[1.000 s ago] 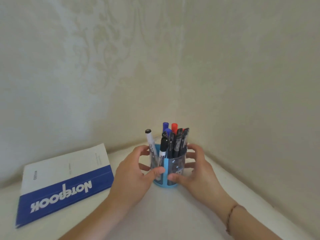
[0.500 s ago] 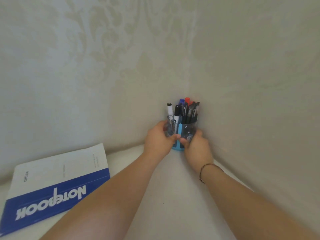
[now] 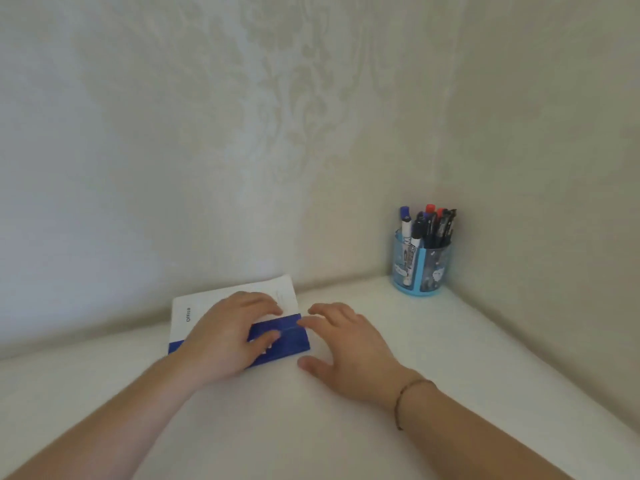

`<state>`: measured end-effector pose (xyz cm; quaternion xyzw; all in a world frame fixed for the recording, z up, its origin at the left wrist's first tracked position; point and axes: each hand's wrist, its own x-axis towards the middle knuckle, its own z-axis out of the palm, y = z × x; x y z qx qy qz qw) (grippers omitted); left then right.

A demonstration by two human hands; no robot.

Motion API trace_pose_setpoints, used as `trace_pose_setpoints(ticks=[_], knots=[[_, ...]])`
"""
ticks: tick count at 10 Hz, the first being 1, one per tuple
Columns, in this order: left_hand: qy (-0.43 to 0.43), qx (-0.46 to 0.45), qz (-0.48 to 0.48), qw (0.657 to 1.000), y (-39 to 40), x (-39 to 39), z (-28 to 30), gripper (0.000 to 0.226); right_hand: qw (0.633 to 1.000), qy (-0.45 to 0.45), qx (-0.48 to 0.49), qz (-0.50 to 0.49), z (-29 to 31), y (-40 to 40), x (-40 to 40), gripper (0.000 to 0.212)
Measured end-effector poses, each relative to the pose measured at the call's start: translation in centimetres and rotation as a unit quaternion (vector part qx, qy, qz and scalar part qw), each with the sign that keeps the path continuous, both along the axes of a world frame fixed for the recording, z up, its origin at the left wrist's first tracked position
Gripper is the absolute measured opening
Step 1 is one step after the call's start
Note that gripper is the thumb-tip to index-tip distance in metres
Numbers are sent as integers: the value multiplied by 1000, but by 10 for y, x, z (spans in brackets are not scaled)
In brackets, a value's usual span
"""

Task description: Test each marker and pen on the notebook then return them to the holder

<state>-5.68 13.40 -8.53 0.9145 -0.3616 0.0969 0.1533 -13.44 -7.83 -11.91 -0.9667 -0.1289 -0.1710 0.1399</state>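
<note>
Left hand [image 3: 230, 336] spread flat on closed notebook [image 3: 194, 315], steadying it; right hand [image 3: 349, 349] spread at its edge, likely to open. Holder [image 3: 420, 268] right of centre.

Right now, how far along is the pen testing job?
Barely started. The notebook is closed, with the left hand flat on its cover and the right hand at its edge, apparently readying it. All pens and markers stand in the holder, so all testing remains.
</note>
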Motion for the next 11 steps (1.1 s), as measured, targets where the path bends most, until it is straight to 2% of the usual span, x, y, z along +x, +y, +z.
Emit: trace_pose_setpoints(ticks=[1, 2, 3, 4, 5, 6, 8, 9, 10, 11], knots=[[4, 23, 78, 997, 58, -5, -9, 48, 995, 96, 7, 26, -2, 37, 12, 65], [44, 18, 105, 993, 88, -10, -22, 60, 993, 122, -6, 8, -10, 47, 16, 60], [46, 17, 68, 996, 86, -17, -29, 46, 996, 74, -48, -6, -9, 31, 2, 66], [44, 28, 11, 999, 50, -31, -27, 47, 994, 33, -107, -14, -1, -10, -20, 60], [29, 36, -35, 998, -1, -36, -31, 53, 988, 54, -128, -71, 3, -58, -36, 43], [11, 45, -45, 998, -49, -28, -35, 50, 984, 66, -108, -121, 3, -88, -35, 29], [-3, 34, 39, 999, -96, -11, -39, 45, 972, 79, -3, -223, -1, -99, -2, 21], [15, 5, 70, 997, -106, -15, -43, 42, 965, 98, 28, -243, -9, -98, 8, 20], [37, -54, 90, 994, -107, -24, -49, 45, 971, 73, 51, -223, -11, -97, -1, 26], [64, -101, 95, 988, -95, -45, -51, 54, 974, 59, 21, -217, -12, -98, -31, 38]])
